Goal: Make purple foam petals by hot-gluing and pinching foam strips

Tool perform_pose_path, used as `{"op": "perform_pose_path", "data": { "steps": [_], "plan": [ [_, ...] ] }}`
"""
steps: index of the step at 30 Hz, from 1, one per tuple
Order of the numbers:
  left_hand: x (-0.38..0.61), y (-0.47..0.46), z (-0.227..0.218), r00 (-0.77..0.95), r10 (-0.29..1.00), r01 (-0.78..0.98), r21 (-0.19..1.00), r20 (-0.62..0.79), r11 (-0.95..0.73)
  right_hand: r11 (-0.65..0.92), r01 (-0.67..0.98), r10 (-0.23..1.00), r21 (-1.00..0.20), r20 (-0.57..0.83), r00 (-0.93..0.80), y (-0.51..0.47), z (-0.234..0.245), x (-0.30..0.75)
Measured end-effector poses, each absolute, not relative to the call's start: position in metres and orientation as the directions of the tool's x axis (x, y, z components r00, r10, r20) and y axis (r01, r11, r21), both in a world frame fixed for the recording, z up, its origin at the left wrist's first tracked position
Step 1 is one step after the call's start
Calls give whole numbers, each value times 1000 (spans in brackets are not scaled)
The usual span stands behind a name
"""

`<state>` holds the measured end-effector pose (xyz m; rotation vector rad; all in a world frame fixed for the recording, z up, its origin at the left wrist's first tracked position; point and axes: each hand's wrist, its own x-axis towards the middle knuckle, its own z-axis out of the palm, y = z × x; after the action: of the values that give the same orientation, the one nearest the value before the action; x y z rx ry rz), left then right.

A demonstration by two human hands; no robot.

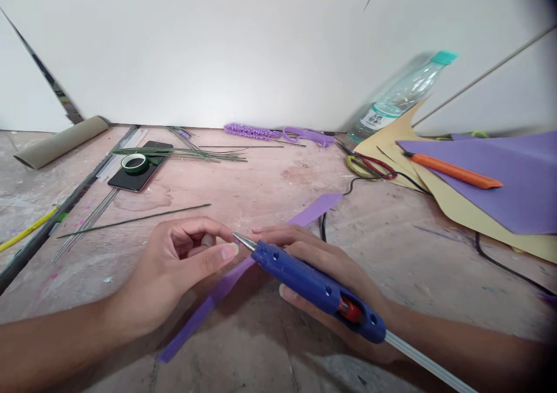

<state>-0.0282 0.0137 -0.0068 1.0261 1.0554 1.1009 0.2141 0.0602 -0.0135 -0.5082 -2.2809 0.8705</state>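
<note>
My right hand (322, 265) grips a blue hot glue gun (296, 271), its metal nozzle pointing left and a clear glue stick (426, 361) coming out of the back. The thumb and forefinger of my left hand (187, 259) are pinched together right at the nozzle tip, with a speck of purple between them. A long purple strip (226, 282) runs slantwise under the gun, from below my left hand to past my right fingers. The nozzle and fingers partly hide where the strip is held.
A phone (124, 178) bears a green tape roll (134, 163) and green stems (195, 154). Thin wires (91, 222) lie left. At the back are a fuzzy purple stalk (250, 130), scissors (369, 166) and a bottle (395, 108). An orange cutter (455, 170) rests on purple sheets (513, 201).
</note>
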Motion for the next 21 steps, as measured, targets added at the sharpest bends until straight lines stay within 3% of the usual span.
{"op": "perform_pose_path", "data": {
  "steps": [12,21],
  "plan": [
    [-33,16,-13,138,984,-105,986,-112,127,719,109,527,-686,436,-729,60,-18,215],
    [-29,13,-13,170,975,-202,963,-145,179,719,140,541,-680,422,-727,58,-16,214]
  ]
}}
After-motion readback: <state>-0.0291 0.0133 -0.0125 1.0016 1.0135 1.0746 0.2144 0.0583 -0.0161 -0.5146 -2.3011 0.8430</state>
